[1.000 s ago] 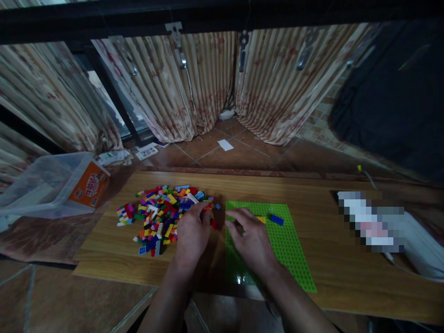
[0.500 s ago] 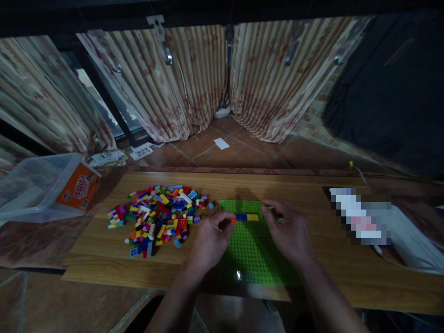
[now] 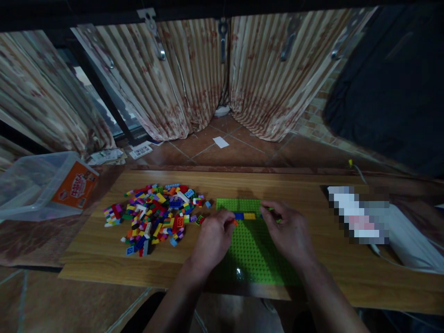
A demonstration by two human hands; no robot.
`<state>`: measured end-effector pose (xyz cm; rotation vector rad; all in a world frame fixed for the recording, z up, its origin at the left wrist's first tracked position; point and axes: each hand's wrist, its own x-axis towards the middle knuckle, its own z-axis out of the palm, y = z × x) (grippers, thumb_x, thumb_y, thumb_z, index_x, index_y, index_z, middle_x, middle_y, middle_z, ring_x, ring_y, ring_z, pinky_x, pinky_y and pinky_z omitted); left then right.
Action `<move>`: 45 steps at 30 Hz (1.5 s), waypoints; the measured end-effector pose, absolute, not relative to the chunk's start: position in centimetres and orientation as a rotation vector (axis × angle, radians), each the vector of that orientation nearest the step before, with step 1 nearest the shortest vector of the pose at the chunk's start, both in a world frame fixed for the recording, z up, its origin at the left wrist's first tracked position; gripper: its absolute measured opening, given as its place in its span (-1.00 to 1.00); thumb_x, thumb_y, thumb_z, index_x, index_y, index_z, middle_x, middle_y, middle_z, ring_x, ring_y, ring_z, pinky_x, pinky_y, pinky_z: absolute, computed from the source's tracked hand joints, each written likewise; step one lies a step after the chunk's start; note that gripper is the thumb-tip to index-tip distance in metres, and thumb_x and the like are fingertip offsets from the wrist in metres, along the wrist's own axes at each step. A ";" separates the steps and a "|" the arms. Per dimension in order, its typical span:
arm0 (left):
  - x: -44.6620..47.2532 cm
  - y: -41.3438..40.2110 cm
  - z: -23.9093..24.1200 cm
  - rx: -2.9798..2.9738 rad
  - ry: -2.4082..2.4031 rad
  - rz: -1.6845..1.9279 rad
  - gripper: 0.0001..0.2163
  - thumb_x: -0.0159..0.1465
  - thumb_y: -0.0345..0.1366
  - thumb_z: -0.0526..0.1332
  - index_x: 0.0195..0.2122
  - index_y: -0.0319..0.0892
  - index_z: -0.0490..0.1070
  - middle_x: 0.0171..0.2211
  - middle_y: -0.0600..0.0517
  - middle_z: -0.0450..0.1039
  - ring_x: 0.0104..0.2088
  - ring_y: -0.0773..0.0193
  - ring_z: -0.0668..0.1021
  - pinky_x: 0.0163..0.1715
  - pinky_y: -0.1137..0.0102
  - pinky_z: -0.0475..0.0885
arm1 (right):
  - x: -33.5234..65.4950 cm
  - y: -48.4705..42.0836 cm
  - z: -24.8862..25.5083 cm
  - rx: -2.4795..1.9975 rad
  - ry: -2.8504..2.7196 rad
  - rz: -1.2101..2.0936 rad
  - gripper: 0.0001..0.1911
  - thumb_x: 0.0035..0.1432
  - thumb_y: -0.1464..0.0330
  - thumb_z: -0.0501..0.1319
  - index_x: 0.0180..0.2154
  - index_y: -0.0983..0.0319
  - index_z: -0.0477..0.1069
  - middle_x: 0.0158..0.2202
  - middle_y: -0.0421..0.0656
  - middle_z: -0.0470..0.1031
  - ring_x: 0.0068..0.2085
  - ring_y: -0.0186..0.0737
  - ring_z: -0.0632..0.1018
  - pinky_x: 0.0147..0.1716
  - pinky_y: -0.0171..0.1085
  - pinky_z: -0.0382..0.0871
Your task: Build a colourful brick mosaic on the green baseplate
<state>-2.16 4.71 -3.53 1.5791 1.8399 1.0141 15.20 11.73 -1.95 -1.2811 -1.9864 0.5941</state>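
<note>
A green studded baseplate (image 3: 249, 249) lies on the wooden board (image 3: 329, 259) in front of me. Near its far edge a blue brick (image 3: 239, 216) and a yellow brick (image 3: 249, 216) sit side by side. My left hand (image 3: 212, 241) rests over the plate's left edge, fingers pinched on a small orange brick (image 3: 235, 223) just left of the blue one. My right hand (image 3: 290, 232) lies on the plate's right side, fingers curled at the yellow brick's right end; what they hold is hidden. A heap of several mixed-colour bricks (image 3: 156, 217) lies to the left.
A clear plastic tub with an orange label (image 3: 45, 185) stands at the far left. A blurred white object (image 3: 360, 215) and a white cable lie at the right. Striped curtains (image 3: 194, 78) hang behind the board, over a tiled floor.
My left hand left the brick heap and came to the plate with an orange brick. My right hand shifted to the plate's right side. Blue and yellow bricks now sit joined.
</note>
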 end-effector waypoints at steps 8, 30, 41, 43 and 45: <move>-1.9 5.0 -3.3 1.627 1.903 1.053 -0.86 0.22 -0.52 0.19 -0.36 -0.17 0.48 -0.35 0.03 0.51 -0.31 0.30 0.54 -0.26 0.44 0.41 | 13.8 10.7 -2.6 -1.140 -2.084 0.723 -0.80 0.23 0.34 0.12 -0.21 0.20 0.51 -0.24 -0.10 0.57 -0.25 -0.19 0.58 -0.22 -0.21 0.43; -1.6 5.0 -4.3 1.482 1.892 1.144 -0.77 0.20 -0.54 0.15 -0.16 -0.16 0.45 -0.23 -0.02 0.57 -0.20 0.23 0.60 -0.11 0.32 0.51 | 12.1 9.7 -3.7 -1.142 -2.355 0.670 -0.83 0.17 0.46 0.18 -0.22 0.16 0.50 -0.28 -0.17 0.53 -0.26 -0.20 0.54 -0.23 -0.23 0.35; -1.6 4.9 -4.2 1.521 1.872 1.148 -0.74 0.23 -0.53 0.11 -0.11 -0.16 0.45 -0.21 -0.03 0.57 -0.19 0.22 0.61 -0.10 0.32 0.51 | 11.5 9.5 -4.1 -1.181 -2.467 0.494 -0.82 0.25 0.48 0.06 -0.26 0.22 0.44 -0.29 -0.10 0.48 -0.25 -0.16 0.50 -0.26 -0.23 0.32; -1.6 4.9 -4.2 1.524 1.875 1.143 -0.73 0.23 -0.54 0.10 -0.11 -0.15 0.45 -0.21 -0.03 0.56 -0.18 0.22 0.61 -0.10 0.32 0.51 | 11.4 9.4 -4.1 -1.179 -2.474 0.456 -0.81 0.25 0.50 0.05 -0.26 0.22 0.42 -0.29 -0.09 0.47 -0.27 -0.15 0.49 -0.28 -0.23 0.32; -1.6 4.9 -4.1 1.529 1.879 1.139 -0.73 0.23 -0.54 0.10 -0.11 -0.14 0.45 -0.22 -0.02 0.56 -0.19 0.23 0.61 -0.11 0.33 0.51 | 11.5 9.5 -4.2 -1.164 -2.461 0.456 -0.81 0.25 0.49 0.04 -0.27 0.21 0.41 -0.30 -0.10 0.46 -0.28 -0.16 0.48 -0.29 -0.23 0.31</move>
